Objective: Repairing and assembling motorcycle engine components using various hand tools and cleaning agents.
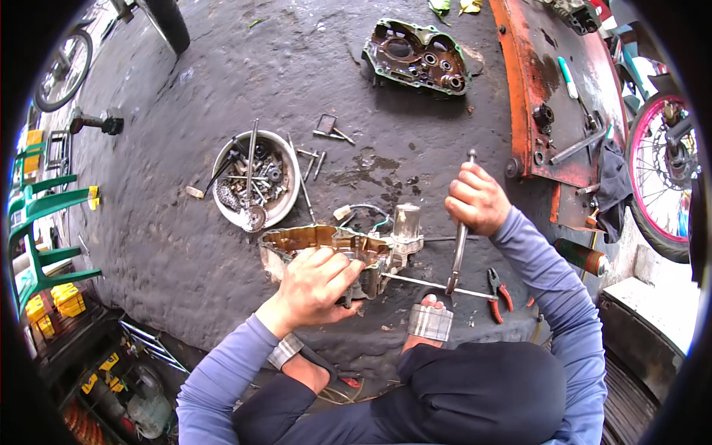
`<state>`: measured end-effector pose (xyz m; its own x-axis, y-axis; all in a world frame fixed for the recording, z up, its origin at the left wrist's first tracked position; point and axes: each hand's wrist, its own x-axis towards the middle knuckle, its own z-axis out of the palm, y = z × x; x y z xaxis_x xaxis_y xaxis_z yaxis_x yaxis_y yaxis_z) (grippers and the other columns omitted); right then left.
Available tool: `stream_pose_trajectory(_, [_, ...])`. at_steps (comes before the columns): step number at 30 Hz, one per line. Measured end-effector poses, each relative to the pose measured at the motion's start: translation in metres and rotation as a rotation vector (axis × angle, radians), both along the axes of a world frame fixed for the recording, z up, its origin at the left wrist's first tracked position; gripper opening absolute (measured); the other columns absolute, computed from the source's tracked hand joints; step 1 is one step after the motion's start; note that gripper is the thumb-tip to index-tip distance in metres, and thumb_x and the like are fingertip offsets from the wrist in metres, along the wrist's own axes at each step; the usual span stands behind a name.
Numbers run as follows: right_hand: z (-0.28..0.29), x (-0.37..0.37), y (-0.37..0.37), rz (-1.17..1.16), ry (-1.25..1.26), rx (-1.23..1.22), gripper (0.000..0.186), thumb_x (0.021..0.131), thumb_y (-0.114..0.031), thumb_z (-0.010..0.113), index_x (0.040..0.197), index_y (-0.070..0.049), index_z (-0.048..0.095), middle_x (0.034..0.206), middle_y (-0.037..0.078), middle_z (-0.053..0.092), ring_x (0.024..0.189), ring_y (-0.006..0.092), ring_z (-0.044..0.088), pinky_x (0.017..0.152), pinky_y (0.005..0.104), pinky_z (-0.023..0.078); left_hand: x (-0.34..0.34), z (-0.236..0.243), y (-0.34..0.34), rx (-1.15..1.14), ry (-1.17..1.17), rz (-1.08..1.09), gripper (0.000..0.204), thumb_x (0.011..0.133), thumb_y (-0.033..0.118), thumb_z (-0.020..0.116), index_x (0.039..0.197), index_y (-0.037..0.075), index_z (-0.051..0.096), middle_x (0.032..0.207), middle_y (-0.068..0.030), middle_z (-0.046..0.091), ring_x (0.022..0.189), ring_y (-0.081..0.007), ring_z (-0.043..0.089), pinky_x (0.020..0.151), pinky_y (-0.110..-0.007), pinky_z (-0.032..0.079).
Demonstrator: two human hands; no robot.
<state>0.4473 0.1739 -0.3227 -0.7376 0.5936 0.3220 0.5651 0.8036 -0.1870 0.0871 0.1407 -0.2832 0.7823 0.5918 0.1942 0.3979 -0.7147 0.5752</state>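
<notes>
While the person sat low on the dark ground, both arms in blue sleeves reached forward over the work.

Left hand: the left hand (315,285) lay on the near edge of the engine case half (337,252), fingers curled down and clamped on its rim; what lay under the palm could not be told.

Right hand: the right hand (476,200) was closed in a fist around the upper shaft of a long metal T-handle wrench (460,237), held nearly upright with its tip down near the ground to the right of the case.

Engine case half: it lay on the ground just in front of the person's feet, its brown oily inside facing up, with a pale cylindrical part (406,221) at its right end and thin wires (363,211) at its far side.

Thin rod: a thin metal rod (437,285) ran from the case toward the right, crossing the wrench's lower end.

Pliers: red-handled pliers (498,289) lay to the right of the wrench tip, near the rod's end.

Bowl: a round metal bowl (252,179) of bolts, gears and tools stood to the left, farther off than the case.

Second case: another engine case cover (417,58) lay far off, well apart.

Orange panel: an orange metal panel (549,89) with tools on it lay at the far right.
</notes>
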Motion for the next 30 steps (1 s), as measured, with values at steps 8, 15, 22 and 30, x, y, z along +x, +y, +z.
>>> stream_pose_trajectory(8, [-0.028,-0.041,-0.145,-0.910,0.719,-1.380,0.037,0.078,-0.009,0.081,0.102,-0.004,0.054,0.088,0.005,0.056,0.071,0.0109,0.055,0.064,0.0314,0.047,0.020,0.001,0.006,0.069,0.007,0.266,0.065,0.060,0.031,0.087,0.114,0.001,0.066,0.092,-0.0117,0.062,0.080,-0.0304,0.062,0.071,-0.040,0.052])
stream_pose_trajectory(15, [0.094,-0.042,-0.133,-0.509,1.340,-2.253,0.051,0.090,-0.010,0.075,0.127,-0.005,0.041,0.101,0.015,0.061,0.078,0.0209,0.068,0.067,0.0379,0.060,0.022,-0.001,-0.004,0.075,0.117,0.289,0.069,0.062,0.036,0.087,0.116,0.000,0.065,0.093,-0.0117,0.062,0.084,-0.0312,0.062,0.074,-0.041,0.052])
stream_pose_trajectory(22, [0.055,-0.029,-0.145,-0.547,0.764,-1.846,0.043,0.086,-0.006,0.075,0.116,-0.007,0.044,0.093,0.011,0.065,0.090,0.0209,0.069,0.078,0.0361,0.054,0.020,-0.002,0.004,0.059,0.058,0.252,0.069,0.056,0.029,0.090,0.113,-0.003,0.065,0.096,-0.0158,0.065,0.080,-0.0343,0.063,0.070,-0.042,0.054])
stream_pose_trajectory(30, [-0.065,-0.001,-0.028,-0.380,0.225,-0.517,0.036,0.065,-0.009,0.076,0.099,-0.008,0.064,0.097,0.010,0.067,0.099,0.0347,0.065,0.085,0.0446,0.050,0.014,-0.002,0.001,0.022,0.050,0.215,0.068,0.057,0.027,0.089,0.112,-0.003,0.065,0.090,-0.0137,0.064,0.077,-0.0328,0.064,0.068,-0.042,0.055])
